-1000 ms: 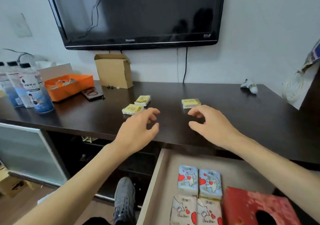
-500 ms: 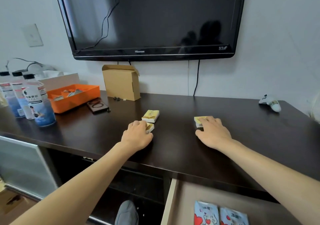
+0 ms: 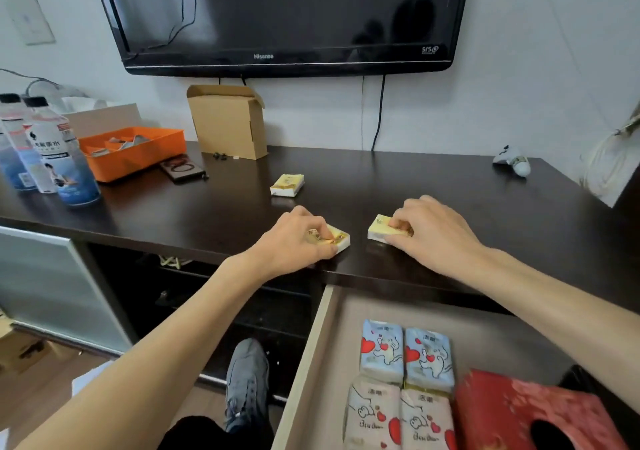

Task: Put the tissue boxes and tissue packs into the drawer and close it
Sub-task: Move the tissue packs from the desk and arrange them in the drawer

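Gripping 1 yellow pack (image 3: 341, 236) under the left hand (image 3: 298, 241), another pack (image 3: 379, 229) under the right hand (image 3: 431, 233).

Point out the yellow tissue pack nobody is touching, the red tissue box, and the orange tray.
untouched yellow tissue pack (image 3: 287, 184): head view, middle of its top face.
red tissue box (image 3: 519, 411): head view, top face, in the drawer.
orange tray (image 3: 138, 158): head view, front wall.

Surface (image 3: 433, 186): dark wood, glossy. Tissue packs (image 3: 403, 352): smooth shiny plastic wrap. Carton (image 3: 227, 122): matt brown cardboard.
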`<state>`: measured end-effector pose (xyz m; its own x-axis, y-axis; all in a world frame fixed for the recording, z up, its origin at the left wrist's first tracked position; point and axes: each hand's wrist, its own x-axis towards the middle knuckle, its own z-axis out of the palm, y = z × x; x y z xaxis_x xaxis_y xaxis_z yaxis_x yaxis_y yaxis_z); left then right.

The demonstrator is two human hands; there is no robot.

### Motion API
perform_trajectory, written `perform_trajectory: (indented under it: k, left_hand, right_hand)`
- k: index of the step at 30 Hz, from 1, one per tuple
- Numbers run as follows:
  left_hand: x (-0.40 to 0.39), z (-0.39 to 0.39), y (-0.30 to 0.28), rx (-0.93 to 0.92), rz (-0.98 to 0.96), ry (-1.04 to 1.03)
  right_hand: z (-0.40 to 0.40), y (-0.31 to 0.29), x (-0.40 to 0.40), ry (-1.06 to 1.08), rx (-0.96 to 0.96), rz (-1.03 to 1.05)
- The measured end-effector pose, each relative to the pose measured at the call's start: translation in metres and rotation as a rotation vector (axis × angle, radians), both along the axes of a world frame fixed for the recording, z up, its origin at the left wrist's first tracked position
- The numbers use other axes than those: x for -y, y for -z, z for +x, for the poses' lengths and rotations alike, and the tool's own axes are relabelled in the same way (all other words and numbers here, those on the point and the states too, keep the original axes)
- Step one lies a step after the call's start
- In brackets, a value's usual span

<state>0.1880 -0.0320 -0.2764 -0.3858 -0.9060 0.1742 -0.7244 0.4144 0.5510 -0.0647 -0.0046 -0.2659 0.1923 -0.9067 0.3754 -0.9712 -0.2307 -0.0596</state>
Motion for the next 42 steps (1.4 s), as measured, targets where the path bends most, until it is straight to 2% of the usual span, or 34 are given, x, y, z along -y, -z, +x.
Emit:
perform_trajectory:
  k: [2, 5, 9, 15, 22, 28, 35, 40, 42]
  left_hand:
    - [-0.009, -0.010, 0.002, -0.005, -0.003, 0.029]
    - [-0.023, -0.023, 0.010, -0.032, -0.022, 0.072]
    - [-0.031, -0.028, 0.014, -0.020, -0.029, 0.038]
    - [-0.038, -0.021, 0.019, -0.116, -0.020, 0.060]
    - [-0.032, -0.024, 0.019, -0.066, -0.157, -0.053]
    - [-0.028, -0.031, 0.016, 0.068, -0.136, 0.028]
    - [-0.037, -0.021, -0.006, 0.219, -0.119, 0.132]
    - [-0.065, -0.017, -0.010, 0.093, -0.052, 0.162]
    - [-0.082, -0.014, -0.013, 0.069, -0.031, 0.219]
  right_hand:
    - [0.000, 0.001, -0.010, 0.012, -0.005, -0.037]
    - [0.003, 0.003, -0.023, 0.001, 0.097, -0.017]
    - [0.001, 0.004, -0.033, -0.016, 0.132, 0.031]
    - [-0.014, 0.001, -0.043, -0.089, 0.183, 0.196]
    - [-0.006, -0.003, -0.037, -0.086, 0.243, 0.216]
    - [-0.011, -0.005, -0.031, -0.128, 0.275, 0.365]
    - [-0.019, -0.003, -0.039, -0.141, 0.294, 0.294]
    - [-0.022, -0.011, -0.079, -0.105, 0.228, 0.291]
    - [-0.024, -0.013, -0.105, -0.113, 0.289, 0.336]
